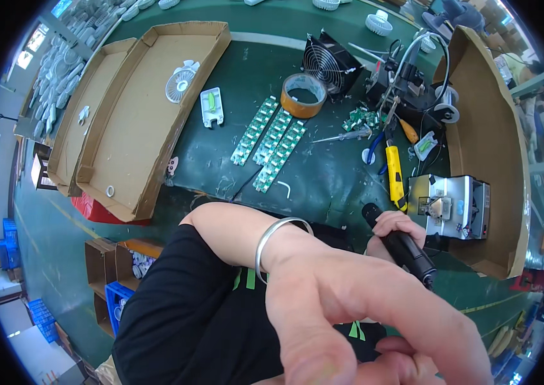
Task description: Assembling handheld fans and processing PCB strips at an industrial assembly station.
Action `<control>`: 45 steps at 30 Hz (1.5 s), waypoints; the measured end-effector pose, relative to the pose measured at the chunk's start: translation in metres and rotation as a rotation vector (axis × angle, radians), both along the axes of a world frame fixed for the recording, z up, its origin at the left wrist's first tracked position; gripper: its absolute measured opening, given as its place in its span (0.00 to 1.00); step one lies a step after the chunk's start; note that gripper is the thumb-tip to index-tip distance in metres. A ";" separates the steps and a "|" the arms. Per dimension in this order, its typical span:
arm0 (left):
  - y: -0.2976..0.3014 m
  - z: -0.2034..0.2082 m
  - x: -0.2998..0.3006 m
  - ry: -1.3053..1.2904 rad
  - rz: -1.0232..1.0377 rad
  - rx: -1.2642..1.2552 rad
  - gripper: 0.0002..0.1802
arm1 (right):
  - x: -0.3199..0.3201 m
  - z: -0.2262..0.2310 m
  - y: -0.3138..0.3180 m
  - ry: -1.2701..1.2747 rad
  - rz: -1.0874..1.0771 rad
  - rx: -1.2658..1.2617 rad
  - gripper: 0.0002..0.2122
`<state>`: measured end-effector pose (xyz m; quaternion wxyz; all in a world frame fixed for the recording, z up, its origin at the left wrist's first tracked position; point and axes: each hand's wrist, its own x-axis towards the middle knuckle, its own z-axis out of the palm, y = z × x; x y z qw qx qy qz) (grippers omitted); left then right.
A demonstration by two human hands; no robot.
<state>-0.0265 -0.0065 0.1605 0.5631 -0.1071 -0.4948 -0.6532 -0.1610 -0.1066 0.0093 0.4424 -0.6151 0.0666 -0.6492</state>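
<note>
My left hand (381, 301), with a silver bangle (278, 240) at its wrist, is raised close to the view. Its thumb and index finger are spread with nothing visible between them; the other fingers curl in at the lower edge. Behind it, my right hand (398, 230) wraps round a black cylindrical tool that looks like an electric screwdriver (410, 255), tilted above the table's near edge. Closest to that tool lie a yellow utility knife (394, 176) and a metal device with a white housing (454, 206). Green circuit board strips (272, 142) lie mid-table.
A brown tape roll (292, 106), a black fan (333, 64) and a wired machine with a solder spool (446, 106) stand behind the boards. Cardboard trays (124, 128) flank the left; a cardboard wall (490, 141) the right. A white casing (211, 107) lies near the trays.
</note>
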 end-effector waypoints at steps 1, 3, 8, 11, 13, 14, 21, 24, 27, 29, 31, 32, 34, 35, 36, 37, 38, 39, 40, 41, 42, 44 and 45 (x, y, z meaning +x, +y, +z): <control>0.000 -0.002 -0.006 0.004 -0.008 0.003 0.36 | -0.001 -0.004 0.001 -0.028 -0.031 0.025 0.43; -0.006 0.000 -0.004 0.014 -0.009 -0.001 0.36 | -0.004 0.004 0.002 -0.073 0.004 0.045 0.43; 0.008 0.001 -0.020 0.030 -0.039 -0.006 0.35 | -0.014 -0.002 0.002 -0.164 -0.016 0.092 0.41; 0.011 0.001 -0.034 0.044 -0.052 -0.002 0.35 | -0.016 -0.007 0.004 -0.190 -0.081 0.120 0.40; 0.016 0.000 -0.044 0.056 -0.061 0.006 0.35 | -0.018 -0.009 0.005 -0.208 -0.113 0.123 0.40; 0.020 0.000 -0.046 0.062 -0.063 0.010 0.35 | -0.018 -0.010 0.005 -0.216 -0.132 0.134 0.40; 0.031 -0.005 -0.066 0.102 -0.089 0.013 0.34 | -0.024 -0.017 0.011 -0.263 -0.235 0.194 0.43; 0.039 -0.004 -0.073 0.118 -0.106 0.002 0.34 | -0.027 -0.020 0.012 -0.250 -0.278 0.198 0.43; 0.032 -0.004 -0.069 0.135 -0.128 -0.014 0.34 | -0.027 -0.020 0.014 -0.224 -0.304 0.183 0.44; 0.028 -0.004 -0.073 0.150 -0.153 -0.020 0.34 | -0.027 -0.020 0.015 -0.217 -0.321 0.177 0.45; 0.031 -0.004 -0.077 0.170 -0.191 -0.020 0.34 | -0.028 -0.021 0.015 -0.229 -0.446 0.196 0.47; 0.028 -0.003 -0.078 0.176 -0.204 -0.026 0.34 | -0.029 -0.016 0.018 -0.155 -0.471 0.211 0.47; 0.017 -0.013 -0.065 -0.104 -0.028 0.234 0.25 | -0.077 -0.040 0.016 0.375 -0.597 0.116 0.47; 0.001 -0.032 -0.056 -0.393 0.203 0.102 0.21 | -0.086 -0.047 0.019 0.561 -0.685 0.115 0.47; -0.002 -0.047 -0.058 -0.559 0.491 0.148 0.13 | -0.081 -0.062 0.021 0.237 -0.544 0.144 0.45; -0.010 -0.059 -0.056 -0.763 0.638 0.183 0.10 | -0.094 -0.059 0.022 0.306 -0.497 0.113 0.41; -0.021 -0.075 -0.053 -0.937 0.755 0.181 0.11 | -0.094 -0.048 0.023 0.294 -0.519 0.033 0.37; -0.034 -0.088 -0.050 -0.960 0.805 0.234 0.11 | -0.096 -0.046 0.028 0.259 -0.475 0.170 0.37; -0.048 -0.100 -0.049 -0.948 0.878 0.329 0.10 | -0.103 -0.050 0.031 0.273 -0.428 0.200 0.35; -0.062 -0.109 -0.047 -0.976 0.927 0.415 0.09 | -0.111 -0.048 0.034 0.364 -0.438 0.219 0.31; -0.076 -0.117 -0.045 -1.029 0.970 0.433 0.07 | -0.117 -0.044 0.035 0.413 -0.365 0.326 0.28; -0.102 -0.134 -0.047 -1.160 1.044 0.388 0.07 | -0.123 -0.054 0.039 0.321 -0.320 0.408 0.26; -0.111 -0.144 -0.043 -1.194 1.132 0.291 0.08 | -0.125 -0.051 0.041 0.346 -0.301 0.405 0.25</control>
